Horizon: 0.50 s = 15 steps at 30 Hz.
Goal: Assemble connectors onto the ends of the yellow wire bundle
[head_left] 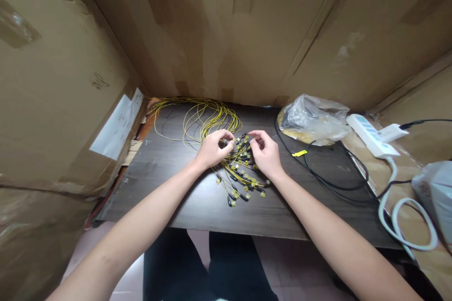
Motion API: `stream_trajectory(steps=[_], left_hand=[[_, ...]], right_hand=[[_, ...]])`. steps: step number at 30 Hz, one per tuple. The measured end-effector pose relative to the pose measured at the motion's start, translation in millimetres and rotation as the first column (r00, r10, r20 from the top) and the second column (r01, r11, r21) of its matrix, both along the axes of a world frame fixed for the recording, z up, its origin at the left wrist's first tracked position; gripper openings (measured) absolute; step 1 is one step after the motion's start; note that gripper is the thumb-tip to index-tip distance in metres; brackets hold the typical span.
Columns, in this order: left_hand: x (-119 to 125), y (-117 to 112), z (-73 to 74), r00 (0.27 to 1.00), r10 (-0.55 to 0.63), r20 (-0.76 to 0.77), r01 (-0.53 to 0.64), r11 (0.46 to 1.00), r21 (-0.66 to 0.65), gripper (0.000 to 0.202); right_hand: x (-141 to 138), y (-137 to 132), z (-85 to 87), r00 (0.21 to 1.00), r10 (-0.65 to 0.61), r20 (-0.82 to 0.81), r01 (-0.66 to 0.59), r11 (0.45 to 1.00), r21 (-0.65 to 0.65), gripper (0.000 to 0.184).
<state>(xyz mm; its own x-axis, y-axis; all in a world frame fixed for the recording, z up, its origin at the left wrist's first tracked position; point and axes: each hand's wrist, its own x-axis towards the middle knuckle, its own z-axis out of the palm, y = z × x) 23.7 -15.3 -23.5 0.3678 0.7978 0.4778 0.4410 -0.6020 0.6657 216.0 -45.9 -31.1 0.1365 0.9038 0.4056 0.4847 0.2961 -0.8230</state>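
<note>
A bundle of thin yellow cables (pixel 221 117) lies on the dark table, its loops spreading toward the back left. The cables' near ends carry small black connectors with clear yellowish caps (pixel 251 181), fanned out in front of and between my hands. My left hand (pixel 215 148) is over the bundle, thumb and forefinger pinched on a cable end with its connector. Just right of it, my right hand (pixel 266 154) has curled fingers, with thumb and forefinger close together at the connectors. What lies between those fingertips is too small to make out.
Cardboard walls (pixel 219 33) enclose the dark wooden table (pixel 148 188) at the back and sides. At right are a clear plastic bag (pixel 316 115), a black cable (pixel 328 183) with a yellow tag, and a white power strip (pixel 372 136) with its looped cord.
</note>
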Motion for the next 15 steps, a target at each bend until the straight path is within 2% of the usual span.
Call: stream_trajectory(steps=[5,10,15], left_hand=[[-0.2,-1.5,1.5,0.998,-0.013,-0.066,0.016,0.999,0.050,0.008],[0.1,-1.2,0.3,0.977,0.044,-0.206,-0.013,0.989,0.150,0.008],[1.6,4.7,0.3,0.951,0.102,-0.291,-0.046,0.980,0.194,0.011]], right_hand=[[3.9,1.9,-0.1,0.995,-0.094,-0.040,0.095,0.995,0.019,0.021],[5.4,7.7,-3.0,0.994,-0.106,-0.020,0.107,0.994,0.021,0.022],[7.5,20.6,-4.9,0.969,-0.098,0.225,0.084,0.994,0.071,0.031]])
